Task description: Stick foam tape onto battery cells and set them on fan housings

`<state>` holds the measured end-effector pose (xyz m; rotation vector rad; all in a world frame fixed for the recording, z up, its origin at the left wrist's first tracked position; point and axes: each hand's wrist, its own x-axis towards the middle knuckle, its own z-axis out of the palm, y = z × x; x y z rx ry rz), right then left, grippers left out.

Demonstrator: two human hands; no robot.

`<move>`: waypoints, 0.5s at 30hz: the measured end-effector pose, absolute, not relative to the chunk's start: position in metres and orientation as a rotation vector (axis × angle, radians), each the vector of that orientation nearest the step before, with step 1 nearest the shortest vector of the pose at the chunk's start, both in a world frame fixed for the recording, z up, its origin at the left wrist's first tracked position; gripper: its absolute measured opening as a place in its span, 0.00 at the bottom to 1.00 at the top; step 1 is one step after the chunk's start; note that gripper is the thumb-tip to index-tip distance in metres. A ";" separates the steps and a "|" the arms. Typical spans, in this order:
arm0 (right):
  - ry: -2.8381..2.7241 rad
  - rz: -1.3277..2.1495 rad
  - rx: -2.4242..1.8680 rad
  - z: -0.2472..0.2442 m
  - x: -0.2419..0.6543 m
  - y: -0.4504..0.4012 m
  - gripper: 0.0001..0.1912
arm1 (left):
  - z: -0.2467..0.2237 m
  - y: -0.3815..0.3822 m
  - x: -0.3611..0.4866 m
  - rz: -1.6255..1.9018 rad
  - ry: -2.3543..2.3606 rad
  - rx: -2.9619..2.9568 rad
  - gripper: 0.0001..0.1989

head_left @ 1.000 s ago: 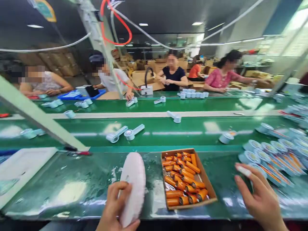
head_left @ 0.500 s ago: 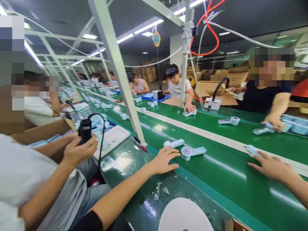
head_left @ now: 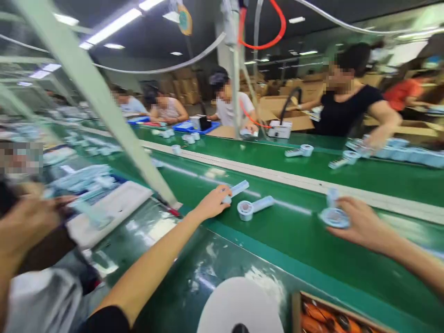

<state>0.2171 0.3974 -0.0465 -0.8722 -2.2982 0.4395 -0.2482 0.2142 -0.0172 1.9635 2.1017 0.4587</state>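
My left hand (head_left: 212,203) is closed around the round head of a light-blue handheld fan (head_left: 240,187), whose handle sticks out to the upper right. The fan rests low over the green conveyor belt (head_left: 294,240). Just right of it lies a second light-blue fan (head_left: 246,210), apart from my hand, its round grille facing up. Farther right, my right hand (head_left: 362,226) grips another light-blue fan (head_left: 335,217) by the edge of its round head. That fan's short visible handle points away from me; blur hides finer detail.
A white round disc (head_left: 239,300) stands at the near edge beside a box of orange parts (head_left: 319,314). A slanted metal post (head_left: 104,101) rises on the left, near a white tray (head_left: 114,208). Across the belt's pale divider (head_left: 263,173), co-workers handle more fans (head_left: 343,159).
My left hand has closed on the fan it hovered over. My right hand has moved left and now holds a fan with its round head showing. The view has turned right.
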 end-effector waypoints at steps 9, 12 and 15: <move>-2.372 0.980 -1.018 -0.036 0.092 0.299 0.35 | 0.002 0.234 -0.194 0.288 1.864 2.029 0.47; -2.389 1.052 -0.905 -0.071 0.088 0.293 0.33 | 0.004 0.223 -0.169 0.195 1.783 2.101 0.60; -2.350 1.182 -0.777 -0.104 0.085 0.300 0.28 | -0.006 0.218 -0.149 0.058 1.711 2.145 0.58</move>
